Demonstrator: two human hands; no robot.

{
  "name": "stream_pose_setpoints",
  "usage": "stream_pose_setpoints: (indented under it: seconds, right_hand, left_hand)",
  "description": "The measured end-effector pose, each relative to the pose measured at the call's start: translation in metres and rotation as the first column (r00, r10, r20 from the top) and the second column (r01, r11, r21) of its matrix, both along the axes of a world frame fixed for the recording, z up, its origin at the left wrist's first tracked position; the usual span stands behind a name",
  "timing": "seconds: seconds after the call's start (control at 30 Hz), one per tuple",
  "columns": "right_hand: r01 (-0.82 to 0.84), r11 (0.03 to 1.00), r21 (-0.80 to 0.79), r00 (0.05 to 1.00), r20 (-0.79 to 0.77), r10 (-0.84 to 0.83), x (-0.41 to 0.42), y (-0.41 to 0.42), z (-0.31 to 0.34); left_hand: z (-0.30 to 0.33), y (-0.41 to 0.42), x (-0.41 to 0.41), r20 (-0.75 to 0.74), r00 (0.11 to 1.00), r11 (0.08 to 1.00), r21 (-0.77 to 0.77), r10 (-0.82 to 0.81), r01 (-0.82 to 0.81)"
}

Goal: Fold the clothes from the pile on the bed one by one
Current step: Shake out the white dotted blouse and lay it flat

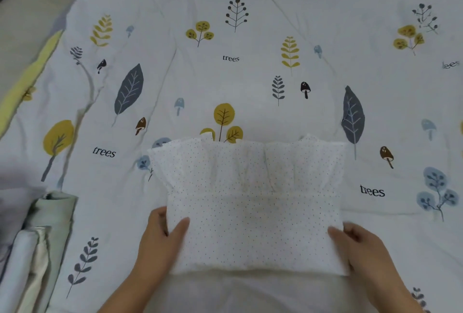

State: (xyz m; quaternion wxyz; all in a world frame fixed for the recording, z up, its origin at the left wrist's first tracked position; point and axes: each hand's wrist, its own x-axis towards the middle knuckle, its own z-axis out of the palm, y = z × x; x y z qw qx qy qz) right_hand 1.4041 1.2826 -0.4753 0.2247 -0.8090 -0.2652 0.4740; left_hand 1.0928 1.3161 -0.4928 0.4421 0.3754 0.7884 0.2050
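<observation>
A white garment with tiny dark dots (250,200) lies folded on the bed in front of me, its ruffled part spreading out at the far end. My left hand (160,242) grips the garment's left edge, thumb on top and fingers tucked under the cloth. My right hand (360,250) holds the right edge the same way, thumb on the fabric and fingers behind it. Both hands sit at the near half of the garment, level with each other.
The bed is covered by a pale sheet printed with leaves, trees and mushrooms (238,62). A stack of folded clothes in pale green, white and cream (37,250) lies at the near left. The bed's left edge and a grey floor strip (22,24) show at the far left.
</observation>
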Motion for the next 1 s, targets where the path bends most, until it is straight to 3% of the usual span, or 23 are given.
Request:
stream_pose_setpoints:
  seconds: [0.13,0.2,0.37,0.5,0.67,0.77,0.83,0.9,1.0]
  right_hand:
    - [0.247,0.966,-0.079,0.891,-0.373,-0.259,-0.003,0.021,0.005]
    - [0.253,0.964,-0.084,0.878,-0.398,-0.265,-0.005,0.030,0.009]
    - [0.102,0.984,0.149,0.986,-0.144,-0.080,-0.029,0.043,0.031]
    - [-0.108,0.947,0.302,0.989,0.132,0.071,-0.083,0.050,0.058]
    - [-0.393,0.858,0.329,0.904,0.311,0.294,-0.172,0.045,0.066]
    - [-0.647,0.741,0.179,0.760,0.239,0.605,-0.211,0.035,0.052]
    - [-0.734,0.666,0.134,0.679,0.167,0.715,-0.221,0.026,0.041]
    - [-0.703,0.691,0.167,0.710,0.191,0.677,-0.216,0.020,0.032]
    - [-0.559,0.797,0.228,0.816,0.322,0.480,-0.196,0.021,0.020]
  left_hand:
    - [0.003,0.014,-0.001,0.136,0.986,0.995,0.033,0.093,-0.098]
    - [0.006,0.018,-0.002,0.227,0.971,0.997,0.029,0.069,-0.078]
    - [0.016,0.021,-0.013,0.351,0.932,0.995,0.067,-0.093,0.074]
    - [0.021,0.020,-0.024,0.400,0.889,0.975,0.089,-0.222,0.203]
    - [0.014,0.023,-0.031,0.439,0.892,0.994,0.062,-0.103,0.085]
    - [0.019,0.027,-0.032,0.518,0.856,1.000,-0.016,0.005,0.004]
    - [0.017,0.029,-0.036,0.574,0.808,0.991,-0.096,0.130,-0.091]
    - [0.015,0.031,-0.039,0.568,0.802,0.982,-0.138,0.186,-0.129]
    - [0.016,0.035,-0.030,0.472,0.880,0.998,-0.060,0.060,-0.036]
